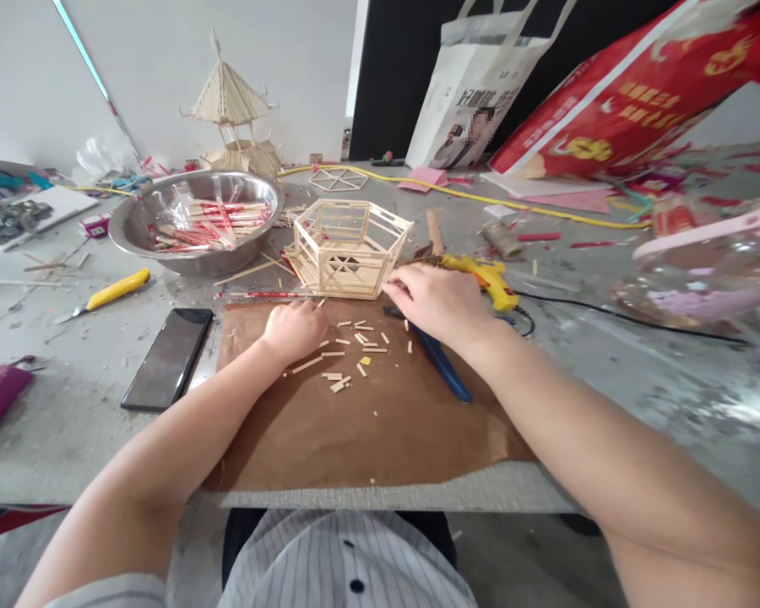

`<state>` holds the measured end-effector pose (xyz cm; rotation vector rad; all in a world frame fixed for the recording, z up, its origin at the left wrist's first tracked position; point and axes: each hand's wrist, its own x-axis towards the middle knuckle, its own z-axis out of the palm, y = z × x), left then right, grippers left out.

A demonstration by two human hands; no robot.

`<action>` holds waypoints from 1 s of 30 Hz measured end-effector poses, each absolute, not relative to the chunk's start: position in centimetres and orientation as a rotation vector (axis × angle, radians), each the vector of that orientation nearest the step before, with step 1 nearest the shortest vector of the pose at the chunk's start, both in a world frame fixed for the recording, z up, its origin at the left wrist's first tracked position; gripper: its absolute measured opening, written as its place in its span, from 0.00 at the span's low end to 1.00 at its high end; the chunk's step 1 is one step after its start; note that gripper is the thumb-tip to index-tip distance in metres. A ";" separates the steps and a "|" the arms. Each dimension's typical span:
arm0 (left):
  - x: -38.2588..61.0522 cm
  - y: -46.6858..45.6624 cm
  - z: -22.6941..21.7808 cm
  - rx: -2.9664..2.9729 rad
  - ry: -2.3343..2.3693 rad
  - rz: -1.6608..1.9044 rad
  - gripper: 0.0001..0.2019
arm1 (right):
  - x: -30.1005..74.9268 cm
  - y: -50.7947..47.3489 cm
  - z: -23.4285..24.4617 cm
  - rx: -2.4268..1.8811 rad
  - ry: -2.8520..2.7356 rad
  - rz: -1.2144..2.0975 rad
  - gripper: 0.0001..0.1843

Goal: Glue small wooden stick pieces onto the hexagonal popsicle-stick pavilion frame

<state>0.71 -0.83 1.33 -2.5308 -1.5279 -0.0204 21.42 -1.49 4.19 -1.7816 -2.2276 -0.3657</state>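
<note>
A six-sided openwork frame of thin wooden sticks [348, 263] stands at the back edge of a brown work mat [329, 447]. My left hand [296, 328] is closed on the mat, in front of the frame's left corner; a short wooden stick [322, 302] pokes out from its fingertips. At the lower right corner of the frame, my right hand [444, 302] has its thumb and fingers bent against the edge. Cut stick pieces [373, 349] lie scattered between my hands. Partly under my right hand are blue-handled pliers [443, 365].
Left are a metal bowl of wrapped sticks [196, 263], a yellow craft knife [117, 289] and a phone [168, 359]. Behind stands a pagoda model [231, 105]. A yellow glue gun [497, 283] with its black cord, a yellow cable [475, 196] and bags [472, 93] are on the right.
</note>
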 end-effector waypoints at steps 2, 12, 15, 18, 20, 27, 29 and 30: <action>-0.2 -0.2 1.8 -2.451 -1.606 -0.059 0.18 | 22.1 -2.5 3.3 -1.861 -2.312 -0.334 0.17; -2.8 2.0 1.8 -2.259 -1.814 -0.110 0.17 | 23.3 -3.5 0.7 -2.047 -2.403 -0.268 0.14; -2.3 1.6 2.1 -2.281 -1.788 -0.163 0.17 | 23.8 -3.5 0.7 -2.050 -2.389 -0.251 0.14; -1.8 1.0 2.4 -2.400 -1.756 -0.114 0.15 | 24.3 -3.4 0.6 -2.066 -2.356 -0.245 0.14; -1.5 0.7 2.5 -2.516 -1.716 -0.076 0.14 | 24.8 -3.2 0.5 -2.078 -2.340 -0.243 0.14; -1.2 0.1 2.8 -2.780 -1.672 0.228 0.18 | 26.3 -2.2 0.1 -2.151 -2.269 -0.200 0.14; -1.1 0.0 3.0 -2.834 -1.664 0.331 0.17 | 26.4 -2.1 0.0 -2.149 -2.272 -0.196 0.14; -1.1 0.0 3.0 -2.859 -1.660 0.360 0.17 | 26.4 -2.1 0.0 -2.145 -2.274 -0.197 0.14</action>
